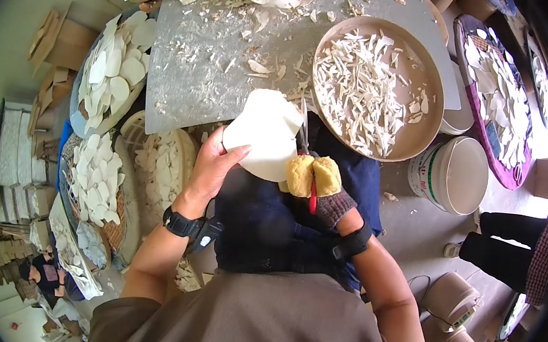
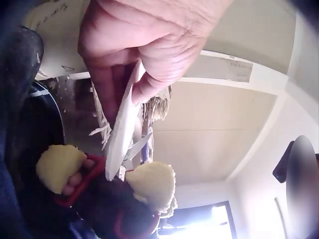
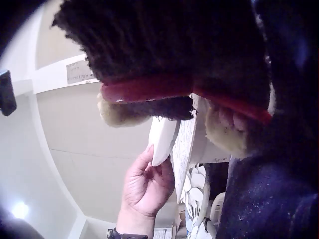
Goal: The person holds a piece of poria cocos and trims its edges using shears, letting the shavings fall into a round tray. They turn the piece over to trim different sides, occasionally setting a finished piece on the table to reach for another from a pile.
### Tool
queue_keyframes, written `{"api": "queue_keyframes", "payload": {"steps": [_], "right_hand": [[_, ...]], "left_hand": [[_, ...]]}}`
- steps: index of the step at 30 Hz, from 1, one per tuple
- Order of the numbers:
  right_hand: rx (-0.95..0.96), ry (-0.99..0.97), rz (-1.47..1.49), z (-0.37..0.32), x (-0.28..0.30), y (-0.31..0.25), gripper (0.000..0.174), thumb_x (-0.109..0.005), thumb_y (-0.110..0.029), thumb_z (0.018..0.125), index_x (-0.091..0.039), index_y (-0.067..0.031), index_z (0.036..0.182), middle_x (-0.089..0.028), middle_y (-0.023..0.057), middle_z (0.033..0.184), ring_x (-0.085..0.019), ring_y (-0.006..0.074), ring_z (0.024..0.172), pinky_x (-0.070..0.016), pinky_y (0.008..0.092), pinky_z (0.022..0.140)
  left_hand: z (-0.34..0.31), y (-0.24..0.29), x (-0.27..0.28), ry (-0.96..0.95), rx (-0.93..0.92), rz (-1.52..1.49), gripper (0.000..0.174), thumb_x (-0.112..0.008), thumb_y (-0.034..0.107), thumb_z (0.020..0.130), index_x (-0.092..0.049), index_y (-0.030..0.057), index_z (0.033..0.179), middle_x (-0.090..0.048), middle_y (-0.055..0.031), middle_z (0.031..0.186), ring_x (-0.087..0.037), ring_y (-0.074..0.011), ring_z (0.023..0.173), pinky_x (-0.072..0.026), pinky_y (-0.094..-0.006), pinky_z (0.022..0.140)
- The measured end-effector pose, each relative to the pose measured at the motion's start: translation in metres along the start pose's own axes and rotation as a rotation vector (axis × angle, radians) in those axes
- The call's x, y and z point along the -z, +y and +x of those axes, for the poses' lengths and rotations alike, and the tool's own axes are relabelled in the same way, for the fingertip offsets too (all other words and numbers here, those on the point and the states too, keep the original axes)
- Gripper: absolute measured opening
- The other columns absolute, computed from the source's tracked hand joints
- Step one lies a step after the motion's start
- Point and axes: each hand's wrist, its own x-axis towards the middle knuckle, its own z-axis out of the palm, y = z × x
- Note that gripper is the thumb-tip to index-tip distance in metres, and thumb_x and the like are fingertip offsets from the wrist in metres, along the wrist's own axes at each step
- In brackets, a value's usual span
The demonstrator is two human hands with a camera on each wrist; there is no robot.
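In the head view my bare left hand [image 1: 209,167] holds a broad, thin white slab [image 1: 263,133] by its left edge, thumb on top. The left wrist view shows this slab [image 2: 122,132] edge-on between thumb and fingers. My right hand [image 1: 332,200], in a dark knit glove with yellow foam padding [image 1: 299,175], grips red-handled scissors [image 1: 313,198]. Their blades [image 1: 303,131] point away from me along the slab's right edge. In the right wrist view the fingers sit inside the red handles [image 3: 144,92]. The slab lies above my lap, near the table's front edge.
A grey metal table [image 1: 182,88] strewn with scraps is ahead. A round tray [image 1: 432,114] of cut white strips overhangs its front right, above a white bucket [image 1: 463,177]. Baskets of white slabs [image 1: 97,172] stand at left, another basket [image 1: 496,94] at right. Another person's legs [image 1: 507,242] show at right.
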Motion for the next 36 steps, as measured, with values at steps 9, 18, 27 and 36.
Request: {"api": "queue_keyframes", "payload": {"steps": [9, 18, 27, 36], "right_hand": [[0.053, -0.009, -0.055, -0.003, 0.001, -0.013, 0.013, -0.054, -0.013, 0.085, -0.057, -0.0021, 0.091, -0.062, 0.0120, 0.089, -0.061, 0.0276, 0.084, -0.0497, 0.0358, 0.071], [-0.058, 0.092, -0.056, -0.004, -0.006, -0.035, 0.015, -0.060, -0.011, 0.071, -0.058, -0.0037, 0.083, -0.059, 0.0124, 0.077, -0.057, 0.0329, 0.073, -0.0476, 0.0394, 0.063], [0.350, -0.045, -0.881, -0.006, 0.005, -0.033, 0.022, -0.063, -0.015, 0.068, -0.059, -0.0044, 0.087, -0.061, 0.0124, 0.080, -0.058, 0.0326, 0.076, -0.0479, 0.0391, 0.065], [0.419, -0.115, -0.794, 0.001, 0.007, -0.036, 0.019, -0.061, -0.013, 0.070, -0.059, -0.0051, 0.088, -0.061, 0.0115, 0.082, -0.059, 0.0317, 0.079, -0.0475, 0.0403, 0.066]], "left_hand": [[-0.003, -0.017, -0.019, 0.156, -0.224, 0.056, 0.063, -0.060, 0.001, 0.083, -0.027, -0.0002, 0.137, -0.050, -0.0116, 0.121, -0.052, -0.0149, 0.106, -0.0428, -0.0277, 0.091], [0.010, -0.022, -0.027, 0.143, -0.315, 0.092, 0.068, -0.063, 0.000, 0.079, -0.025, 0.0042, 0.136, -0.043, -0.0113, 0.125, -0.046, -0.0167, 0.112, -0.0407, -0.0304, 0.094], [0.016, -0.012, -0.017, 0.079, -0.172, 0.033, 0.067, -0.064, -0.003, 0.077, -0.030, 0.0057, 0.134, -0.045, -0.0080, 0.123, -0.047, -0.0169, 0.112, -0.0404, -0.0314, 0.096], [0.017, -0.001, -0.009, -0.045, -0.116, 0.096, 0.062, -0.064, -0.003, 0.076, -0.035, 0.0072, 0.130, -0.047, -0.0061, 0.118, -0.048, -0.0144, 0.108, -0.0422, -0.0287, 0.093]]}}
